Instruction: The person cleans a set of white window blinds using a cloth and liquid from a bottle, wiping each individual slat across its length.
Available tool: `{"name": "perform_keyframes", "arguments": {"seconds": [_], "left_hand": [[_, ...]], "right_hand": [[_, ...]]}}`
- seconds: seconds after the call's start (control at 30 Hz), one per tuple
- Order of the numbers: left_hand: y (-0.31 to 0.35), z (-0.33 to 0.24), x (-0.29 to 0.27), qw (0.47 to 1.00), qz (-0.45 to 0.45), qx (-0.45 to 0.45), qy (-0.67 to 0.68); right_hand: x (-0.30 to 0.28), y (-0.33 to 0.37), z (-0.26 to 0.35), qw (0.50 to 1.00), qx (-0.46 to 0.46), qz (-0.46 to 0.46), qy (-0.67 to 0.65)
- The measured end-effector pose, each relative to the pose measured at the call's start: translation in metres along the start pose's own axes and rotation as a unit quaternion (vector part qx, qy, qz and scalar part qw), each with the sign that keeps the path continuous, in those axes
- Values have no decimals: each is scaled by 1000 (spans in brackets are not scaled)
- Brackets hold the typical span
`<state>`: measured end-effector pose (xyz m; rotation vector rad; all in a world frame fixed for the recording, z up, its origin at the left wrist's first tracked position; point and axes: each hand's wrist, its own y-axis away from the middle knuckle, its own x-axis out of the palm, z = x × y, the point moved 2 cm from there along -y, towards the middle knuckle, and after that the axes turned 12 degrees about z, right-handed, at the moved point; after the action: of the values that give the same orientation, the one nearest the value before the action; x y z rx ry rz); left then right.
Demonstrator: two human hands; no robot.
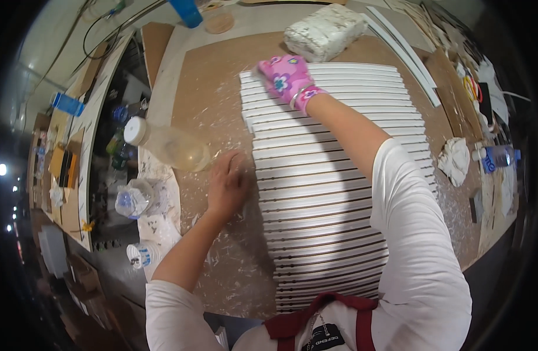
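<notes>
My right hand (288,81), in a pink flowered glove, reaches to the far left end of a row of white slats (333,140). Its fingers are closed and press down there; a small pale thing seems to show under them, too blurred to name. The slats lie side by side with narrow brown gaps between them. My bare left hand (229,180) rests with curled fingers on the brown board (207,76), just left of the slat ends. No object shows in it. Beside it a cloudy plastic bottle (172,146) with a white cap lies tilted.
A wrapped white block (326,30) sits beyond the slats. Loose white strips (403,55) lie at the far right. A crumpled white cloth (454,161) and a water bottle (498,158) are on the right. Left stand a clear container (134,199) and a white cup (143,255).
</notes>
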<state>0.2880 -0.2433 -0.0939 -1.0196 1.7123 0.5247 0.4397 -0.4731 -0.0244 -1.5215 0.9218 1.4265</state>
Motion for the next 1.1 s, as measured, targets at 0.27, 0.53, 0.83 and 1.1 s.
{"name": "perform_keyframes", "arguments": {"seconds": [0.27,0.53,0.83,1.1], "left_hand": [[-3,-4,-2,1000,-4,-8,-5],[-8,-11,-2,1000,-18,8,-12],[-1,-3,-2,1000,12,4,-17],[-5,-5,0,1000,15,-3,-25]], "right_hand": [[3,19,7,999,16,-28,-35],[-26,127,-158,961,274,-21,38],[5,88,-110,991,117,-65,-18],[-19,189,-266,937,348,-38,-22]]}}
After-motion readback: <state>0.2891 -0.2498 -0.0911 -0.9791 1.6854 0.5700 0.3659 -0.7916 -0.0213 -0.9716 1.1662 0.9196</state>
